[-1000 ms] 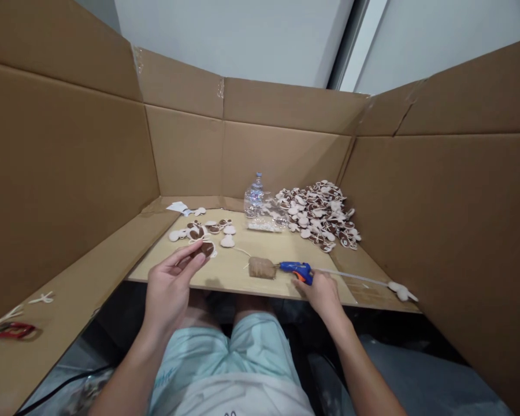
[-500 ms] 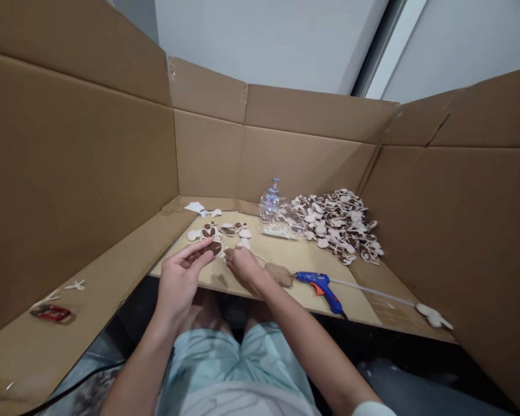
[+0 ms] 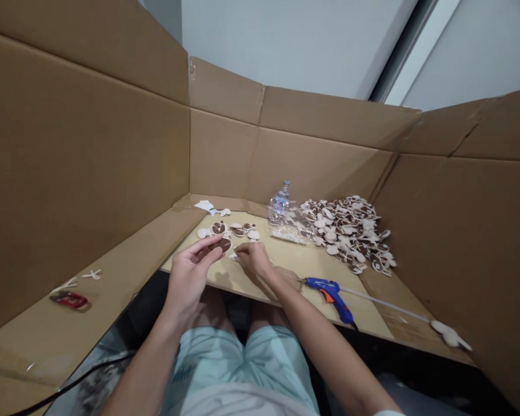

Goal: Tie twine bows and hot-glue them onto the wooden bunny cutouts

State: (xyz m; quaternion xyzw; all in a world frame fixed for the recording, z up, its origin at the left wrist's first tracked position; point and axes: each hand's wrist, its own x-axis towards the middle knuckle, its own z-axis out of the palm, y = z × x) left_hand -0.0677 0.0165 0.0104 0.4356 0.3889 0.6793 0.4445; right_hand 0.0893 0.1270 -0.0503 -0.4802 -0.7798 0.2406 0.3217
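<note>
My left hand [image 3: 189,270] is closed over the front of the board, its thumb and fingers pinching a brown oval piece [image 3: 225,246]. Just to the right, my right hand [image 3: 256,258] has its fingertips pressed together beside a small white piece [image 3: 233,256]. Whether that white piece is in its grip is hard to see. Behind both hands lie several brown and white felt-like pieces [image 3: 238,230] with rounded shapes. A blue glue gun [image 3: 333,297] with an orange trigger rests right of my right forearm, its nozzle on a brownish pad [image 3: 289,278].
A large pile of brown and white pieces [image 3: 351,234] fills the back right. Near it stand a clear bottle [image 3: 281,202] and a plastic bag [image 3: 288,231]. A red cutter [image 3: 69,299] lies at left. Cardboard walls [image 3: 325,150] enclose the pale board [image 3: 320,257].
The view has shifted, so everything sits slightly further right in the picture. Both hands keep nearly the same pose, with the brown oval piece still in my left hand.
</note>
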